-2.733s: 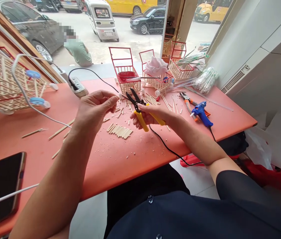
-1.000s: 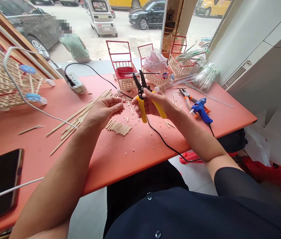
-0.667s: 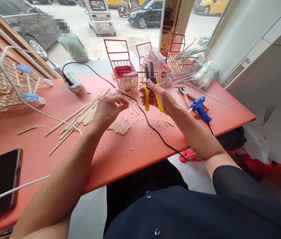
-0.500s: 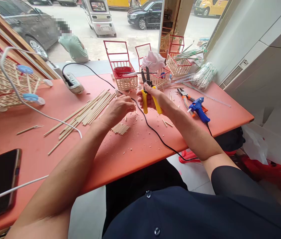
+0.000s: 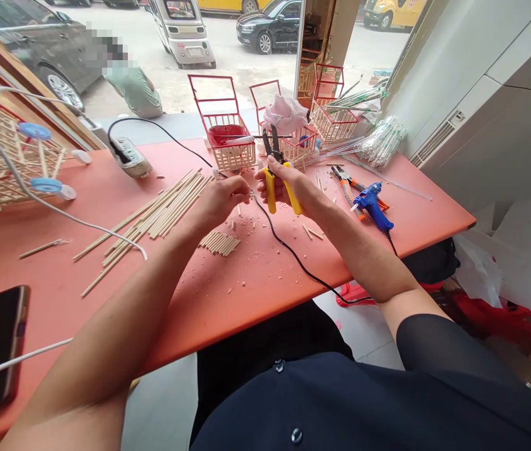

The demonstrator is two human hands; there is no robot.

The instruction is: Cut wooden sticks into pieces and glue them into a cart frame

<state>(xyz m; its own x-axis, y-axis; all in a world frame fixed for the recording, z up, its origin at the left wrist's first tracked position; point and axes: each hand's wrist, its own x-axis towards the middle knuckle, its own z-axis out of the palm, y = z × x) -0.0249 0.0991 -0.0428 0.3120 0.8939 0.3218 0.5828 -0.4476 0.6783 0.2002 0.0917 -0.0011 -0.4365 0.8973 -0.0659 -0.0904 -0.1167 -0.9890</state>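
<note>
Two hands: left hand (image 5: pixel 220 199) and right hand (image 5: pixel 296 185), near each other above the counter (image 5: pixel 227 307); I have the head feed only.
Right grip: wrapped round the yellow-handled pliers (image 5: pixel 269 185), thumb up by the pivot, presumably for control.
Plier pose: in the right hand, nose up and away from the body, jaws parted. Handles sit spread, which would account for the gap.
Left grip: fingers curled, thumb drawn in toward them. I can't tell if they pinch anything; tips too small at this range.
Short sticks (image 5: pixel 219 243): side by side in a row, just nearer the body than the left hand; I'd guess lined up to keep like lengths together.
Long sticks (image 5: pixel 171 210): loose, roughly parallel spread beside the left forearm, probably for easy reach.
Black cord (image 5: pixel 293 254): crosses the counter between the row and the right forearm, down over the near edge.
Glue gun (image 5: pixel 374 205): far right, just beside the orange-handled pliers (image 5: pixel 347 183); looks parked out of the way.
Stick carts (image 5: pixel 234 155): along the window side, apparently set back to leave elbow room.
</note>
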